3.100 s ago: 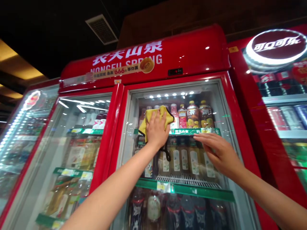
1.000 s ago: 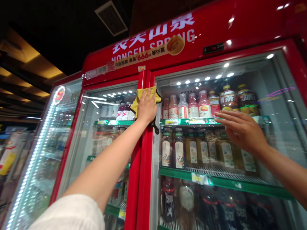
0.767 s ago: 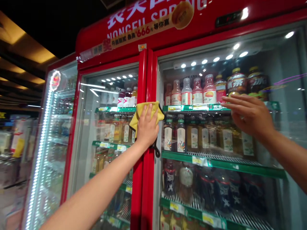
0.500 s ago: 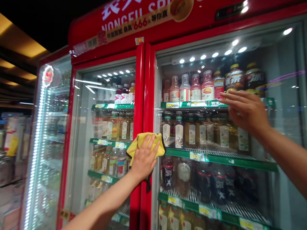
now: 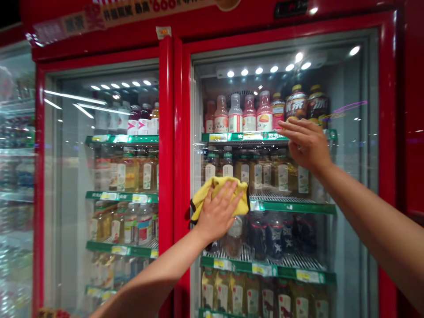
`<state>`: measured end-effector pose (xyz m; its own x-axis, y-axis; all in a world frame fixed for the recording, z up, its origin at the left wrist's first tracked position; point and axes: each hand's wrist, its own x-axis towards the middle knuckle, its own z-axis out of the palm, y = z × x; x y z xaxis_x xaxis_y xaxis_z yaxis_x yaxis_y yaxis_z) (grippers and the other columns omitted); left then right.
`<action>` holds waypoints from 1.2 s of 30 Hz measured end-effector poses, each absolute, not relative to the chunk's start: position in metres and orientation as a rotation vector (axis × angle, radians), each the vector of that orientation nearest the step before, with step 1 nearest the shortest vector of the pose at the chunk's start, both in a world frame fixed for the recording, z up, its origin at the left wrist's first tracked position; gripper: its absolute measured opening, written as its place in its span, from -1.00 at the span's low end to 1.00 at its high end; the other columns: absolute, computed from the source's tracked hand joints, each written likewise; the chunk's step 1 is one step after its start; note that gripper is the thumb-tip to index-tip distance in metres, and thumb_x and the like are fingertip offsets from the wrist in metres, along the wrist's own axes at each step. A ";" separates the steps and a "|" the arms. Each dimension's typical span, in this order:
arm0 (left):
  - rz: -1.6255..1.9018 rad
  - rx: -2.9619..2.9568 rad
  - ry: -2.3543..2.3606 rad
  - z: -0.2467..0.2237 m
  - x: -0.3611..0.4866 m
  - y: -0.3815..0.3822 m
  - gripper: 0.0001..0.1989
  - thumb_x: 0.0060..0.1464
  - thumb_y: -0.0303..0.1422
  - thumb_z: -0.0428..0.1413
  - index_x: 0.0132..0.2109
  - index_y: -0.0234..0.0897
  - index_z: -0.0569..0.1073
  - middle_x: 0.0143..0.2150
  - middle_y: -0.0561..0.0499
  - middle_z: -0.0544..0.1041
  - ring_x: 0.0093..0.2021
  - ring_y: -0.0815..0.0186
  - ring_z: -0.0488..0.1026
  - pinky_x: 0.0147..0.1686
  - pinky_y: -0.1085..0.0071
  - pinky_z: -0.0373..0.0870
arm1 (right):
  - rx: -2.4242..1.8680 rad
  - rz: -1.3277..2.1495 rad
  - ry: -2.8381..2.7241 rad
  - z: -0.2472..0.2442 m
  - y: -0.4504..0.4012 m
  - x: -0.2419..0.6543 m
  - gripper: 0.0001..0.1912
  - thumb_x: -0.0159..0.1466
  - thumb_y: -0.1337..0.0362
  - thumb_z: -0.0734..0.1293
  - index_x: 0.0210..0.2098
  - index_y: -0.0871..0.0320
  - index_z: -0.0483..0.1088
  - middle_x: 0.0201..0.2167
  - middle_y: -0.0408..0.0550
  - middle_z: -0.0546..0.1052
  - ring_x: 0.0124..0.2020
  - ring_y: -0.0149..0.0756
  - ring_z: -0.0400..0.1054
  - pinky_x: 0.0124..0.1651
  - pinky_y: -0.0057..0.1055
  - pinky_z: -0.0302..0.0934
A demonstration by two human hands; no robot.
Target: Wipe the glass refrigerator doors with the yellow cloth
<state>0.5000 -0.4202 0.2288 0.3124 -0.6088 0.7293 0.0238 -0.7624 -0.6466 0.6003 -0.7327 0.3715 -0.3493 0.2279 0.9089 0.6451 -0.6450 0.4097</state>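
My left hand (image 5: 217, 216) holds a yellow cloth (image 5: 206, 194) with dark edging flat against the right glass door of a red drinks cooler. Its fingers lie stretched out over the cloth, and the palm side is hidden. The cloth covers part of the door near the red frame (image 5: 181, 132) on its left. Higher up and to the right, my right hand (image 5: 308, 143) is raised before the same glass, fingers extended and nothing visible in it. Whether its fingertips touch the glass I cannot tell.
Behind the glass stand rows of bottled drinks (image 5: 264, 115) on shelves with green price strips (image 5: 294, 206). The left glass door (image 5: 74, 176) reflects ceiling lights. Another lit cooler (image 5: 16, 176) is at the far left. A small display (image 5: 291, 8) sits above the right door.
My left hand and the cloth have moved right, off the red door frames and onto the right door's glass. My right hand stays raised. The view has turned to the right.
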 end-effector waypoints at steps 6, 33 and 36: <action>-1.647 -2.159 0.277 0.273 0.498 -0.424 -0.25 0.23 -0.21 0.07 0.48 0.06 -0.05 0.52 0.03 0.03 0.53 0.03 -0.15 0.45 -0.24 -0.34 | -1.648 -2.098 -1.061 0.372 -0.731 0.602 -0.51 0.30 0.48 0.22 0.09 -0.13 0.47 0.16 -0.25 0.54 0.27 -0.19 0.35 0.31 0.03 0.22; -1.423 -1.933 0.909 0.251 0.524 -0.482 -0.41 0.31 -0.10 -0.08 0.42 -0.05 0.15 0.51 0.05 0.06 0.54 0.16 -0.24 0.49 -0.07 -0.24 | -1.633 -2.070 -1.095 0.374 -0.733 0.607 -0.39 0.37 0.49 0.18 0.21 -0.34 0.36 0.19 -0.38 0.50 0.30 -0.23 0.32 0.36 0.07 0.21; -1.303 -1.804 1.091 0.253 0.524 -0.474 -0.43 0.29 -0.07 -0.05 0.39 0.01 0.21 0.50 0.13 0.11 0.54 0.20 -0.20 0.51 0.02 -0.27 | -1.624 -2.069 -1.103 0.375 -0.732 0.607 -0.43 0.37 0.48 0.18 0.18 -0.29 0.40 0.20 -0.35 0.50 0.29 -0.24 0.33 0.36 0.06 0.20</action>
